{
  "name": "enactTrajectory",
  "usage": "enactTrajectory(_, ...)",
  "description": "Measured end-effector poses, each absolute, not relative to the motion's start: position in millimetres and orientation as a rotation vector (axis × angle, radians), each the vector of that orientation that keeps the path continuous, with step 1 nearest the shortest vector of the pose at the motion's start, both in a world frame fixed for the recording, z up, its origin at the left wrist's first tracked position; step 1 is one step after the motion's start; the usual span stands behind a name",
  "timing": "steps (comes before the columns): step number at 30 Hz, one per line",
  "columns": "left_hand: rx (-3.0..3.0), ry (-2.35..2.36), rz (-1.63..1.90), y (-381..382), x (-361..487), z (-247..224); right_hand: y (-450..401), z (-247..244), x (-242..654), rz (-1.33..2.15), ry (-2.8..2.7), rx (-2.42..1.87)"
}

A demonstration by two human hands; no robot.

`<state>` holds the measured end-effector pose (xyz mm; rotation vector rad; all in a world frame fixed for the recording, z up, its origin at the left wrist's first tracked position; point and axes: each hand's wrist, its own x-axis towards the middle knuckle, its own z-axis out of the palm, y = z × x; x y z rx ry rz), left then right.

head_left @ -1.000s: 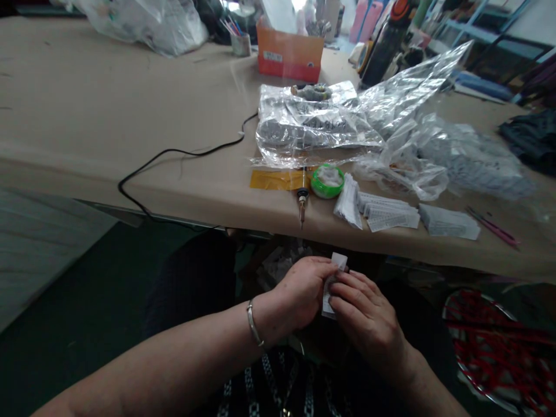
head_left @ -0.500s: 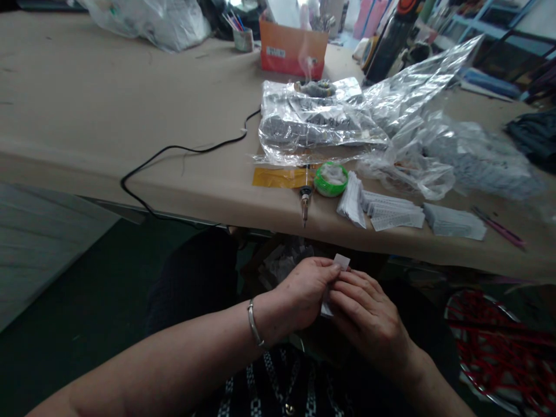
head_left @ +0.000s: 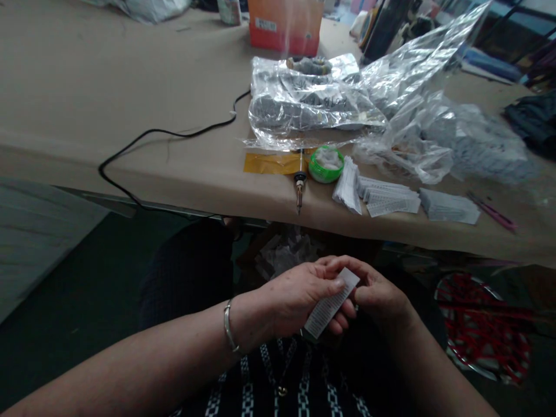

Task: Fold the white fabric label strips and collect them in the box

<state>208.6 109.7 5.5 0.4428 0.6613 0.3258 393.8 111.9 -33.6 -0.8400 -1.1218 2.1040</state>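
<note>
My left hand (head_left: 304,298) is closed round a small white printed label (head_left: 330,306), its thumb pressed on the face and its fingers behind. The label is tilted, lines of small print facing me. Against the far edge of it, my right hand (head_left: 377,289) has curled fingers, thumb and forefinger together; whether anything is between them is hidden. On the table edge beyond lie a soldering iron (head_left: 299,184) with its tip toward me, a green round tub (head_left: 326,165) of white fluff, and stacks of printed labels (head_left: 393,200), (head_left: 449,207), (head_left: 347,188).
Clear plastic packaging (head_left: 317,110) covers the table's middle. A black cord (head_left: 174,134) loops over the left edge. Pink tweezers (head_left: 495,213) lie at the right. Below are white scraps (head_left: 289,252) and a stool seat with red strips (head_left: 482,330). An orange box (head_left: 284,29) stands behind.
The label has turned, so its printed face now shows in my left hand. My right hand has shifted from flat over the fingers to curled at the label's far side. The view has tipped down.
</note>
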Motion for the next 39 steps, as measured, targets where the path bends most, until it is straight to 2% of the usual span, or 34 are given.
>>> enactTrajectory(7, 0.478, 0.696, 0.339, 104.6, 208.2, -1.2, 109.5, -42.1, 385.7, 2.192, -0.958, -0.707)
enactTrajectory(13, 0.491, 0.716, 0.344, 102.1, 207.6, -6.1, 106.7, -35.5, 387.1, 2.144, -1.107, -0.805)
enactTrajectory(16, 0.463, 0.748, 0.391, 103.0, 205.3, -5.6, 102.7, -24.9, 385.1, 1.841, -1.358, -1.036)
enactTrajectory(21, 0.427, 0.811, 0.512, 103.5, 202.3, -4.5, 93.2, -12.4, 377.5, 0.868, -1.936, -1.333)
enactTrajectory(24, 0.415, 0.834, 0.537, 102.7, 201.4, -4.7, 91.2, -11.8, 373.1, 0.643, -2.086, -1.347)
enactTrajectory(33, 0.406, 0.839, 0.567, 102.0, 196.0, -5.9, 92.7, -15.6, 366.0, 0.655, -2.147, -1.321)
enactTrajectory(36, 0.430, 0.856, 0.593, 101.7, 194.5, -5.1, 94.4, -15.5, 363.1, 0.823, -1.981, -1.385)
enactTrajectory(39, 0.462, 0.876, 0.637, 101.5, 192.6, -2.4, 99.4, -15.1, 358.4, 1.171, -1.600, -1.454)
